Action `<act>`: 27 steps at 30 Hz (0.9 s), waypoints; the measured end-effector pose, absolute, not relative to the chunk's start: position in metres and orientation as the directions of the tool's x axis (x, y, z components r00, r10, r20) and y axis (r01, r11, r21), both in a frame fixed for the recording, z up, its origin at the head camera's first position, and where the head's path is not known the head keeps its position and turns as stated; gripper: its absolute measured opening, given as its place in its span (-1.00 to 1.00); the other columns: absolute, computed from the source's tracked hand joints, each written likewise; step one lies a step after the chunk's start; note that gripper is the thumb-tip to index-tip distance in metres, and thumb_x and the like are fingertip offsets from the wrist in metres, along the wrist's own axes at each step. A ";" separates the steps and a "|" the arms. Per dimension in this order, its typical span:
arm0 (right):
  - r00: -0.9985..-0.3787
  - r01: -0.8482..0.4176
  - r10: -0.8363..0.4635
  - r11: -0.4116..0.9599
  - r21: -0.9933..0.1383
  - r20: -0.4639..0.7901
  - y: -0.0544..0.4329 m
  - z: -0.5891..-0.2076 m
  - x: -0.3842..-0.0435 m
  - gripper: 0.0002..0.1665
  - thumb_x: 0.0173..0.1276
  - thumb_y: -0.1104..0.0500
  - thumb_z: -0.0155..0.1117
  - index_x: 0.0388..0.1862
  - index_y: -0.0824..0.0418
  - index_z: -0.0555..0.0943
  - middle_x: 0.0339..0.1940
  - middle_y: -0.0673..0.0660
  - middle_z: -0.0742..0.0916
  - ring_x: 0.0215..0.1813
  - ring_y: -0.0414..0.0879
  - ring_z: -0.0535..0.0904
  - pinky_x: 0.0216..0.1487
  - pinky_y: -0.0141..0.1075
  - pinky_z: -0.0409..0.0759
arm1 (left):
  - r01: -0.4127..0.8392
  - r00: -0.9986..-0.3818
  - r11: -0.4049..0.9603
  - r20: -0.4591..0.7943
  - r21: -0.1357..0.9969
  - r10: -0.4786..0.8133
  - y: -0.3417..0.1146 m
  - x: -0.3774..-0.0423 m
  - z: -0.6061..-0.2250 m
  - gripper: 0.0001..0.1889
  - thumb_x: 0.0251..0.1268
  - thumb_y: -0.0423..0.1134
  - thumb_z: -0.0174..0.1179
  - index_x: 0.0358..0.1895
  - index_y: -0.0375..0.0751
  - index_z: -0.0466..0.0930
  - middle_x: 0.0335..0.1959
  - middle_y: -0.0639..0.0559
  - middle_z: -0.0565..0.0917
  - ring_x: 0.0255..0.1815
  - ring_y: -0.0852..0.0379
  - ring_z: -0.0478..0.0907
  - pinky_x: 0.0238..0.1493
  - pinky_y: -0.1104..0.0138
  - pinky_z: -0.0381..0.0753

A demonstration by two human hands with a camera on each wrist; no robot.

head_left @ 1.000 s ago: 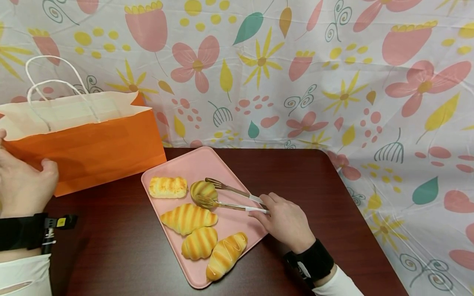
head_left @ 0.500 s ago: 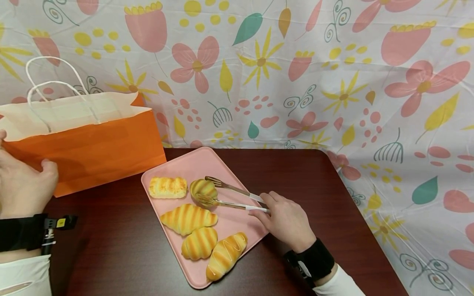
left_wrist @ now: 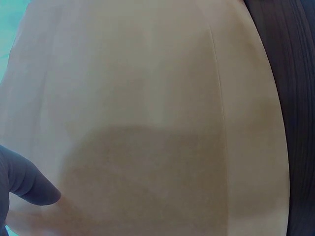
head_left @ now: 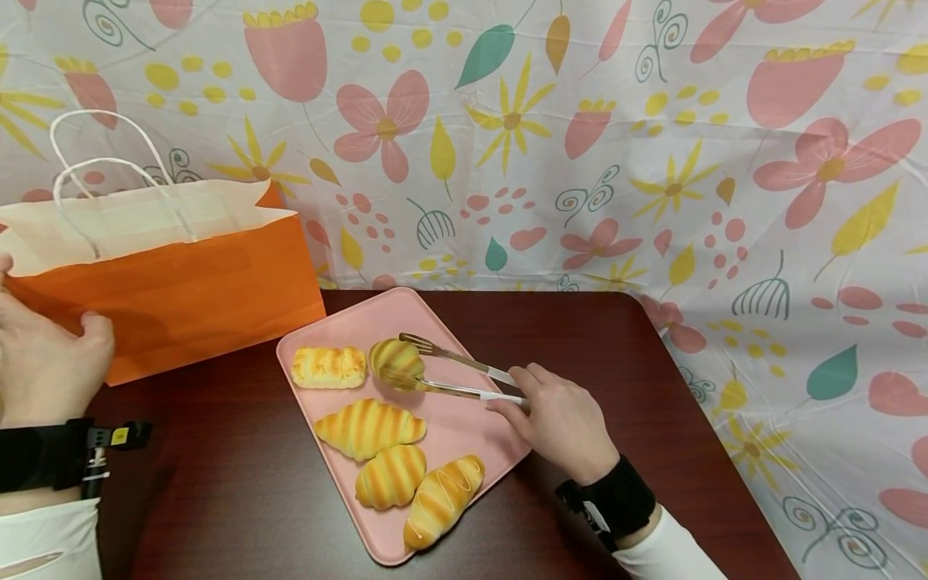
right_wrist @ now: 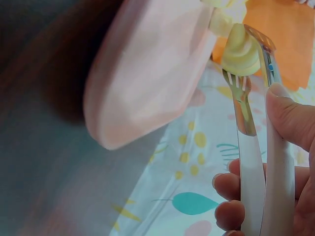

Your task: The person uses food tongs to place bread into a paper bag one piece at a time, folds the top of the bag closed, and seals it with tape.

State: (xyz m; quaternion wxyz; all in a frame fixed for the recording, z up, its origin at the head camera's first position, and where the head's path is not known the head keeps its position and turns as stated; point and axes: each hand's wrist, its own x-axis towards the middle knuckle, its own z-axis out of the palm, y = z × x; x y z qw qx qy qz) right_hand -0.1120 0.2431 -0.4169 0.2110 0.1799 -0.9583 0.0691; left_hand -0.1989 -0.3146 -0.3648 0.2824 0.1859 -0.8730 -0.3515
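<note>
My right hand point(head_left: 569, 423) grips the white handles of metal fork-ended tongs point(head_left: 451, 390), thumb on one arm and fingers on the other. Between the prongs sits a round striped bread roll point(head_left: 396, 354), seemingly just above the pink tray point(head_left: 391, 310). In the right wrist view, the roll point(right_wrist: 240, 58) is pinched between both tong ends point(right_wrist: 240, 91). At far left, my left hand point(head_left: 51, 354) holds the left side of an orange paper bag point(head_left: 210, 294), thumb on its front. The left wrist view shows the thumb point(left_wrist: 34, 182) against the paper; the other fingers are mostly hidden.
On the tray lie a rectangular bread point(head_left: 329, 367), a croissant point(head_left: 371, 429), a small striped roll point(head_left: 391, 477) and an icing-drizzled long bun point(head_left: 444, 501). The bag stands open-topped with white handles point(head_left: 119, 161). Behind the dark table point(head_left: 580, 338) hangs a flowered cloth point(head_left: 522, 193).
My right hand and the tongs have risen slightly, and the round roll has shifted a little up and left with them. The left hand and bag stay still.
</note>
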 end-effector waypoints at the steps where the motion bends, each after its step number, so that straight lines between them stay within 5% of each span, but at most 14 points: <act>1: -0.843 -0.374 -0.316 0.926 -0.054 0.436 0.243 -0.416 -0.113 -0.37 0.38 -0.28 0.62 0.08 0.20 0.77 -0.32 0.01 0.66 -0.44 -0.11 0.55 -0.39 -0.12 0.64 | -0.123 -0.772 0.685 0.365 0.718 -0.521 -0.314 -0.199 -0.365 -0.11 0.53 -0.10 0.00 0.81 0.25 -0.23 0.76 -0.26 -0.17 0.76 -0.22 -0.14 0.77 -0.05 -0.17; 27: -0.798 -0.391 -0.300 0.918 -0.070 0.523 0.249 -0.374 -0.134 -0.34 0.38 -0.24 0.63 0.15 0.23 0.74 -0.33 0.03 0.62 -0.49 -0.08 0.50 -0.46 -0.08 0.58 | -0.117 -0.759 0.705 0.395 0.699 -0.518 -0.312 -0.198 -0.364 -0.15 0.52 -0.10 0.01 0.79 0.17 -0.12 0.76 -0.25 -0.10 0.75 -0.21 -0.07 0.76 -0.07 -0.09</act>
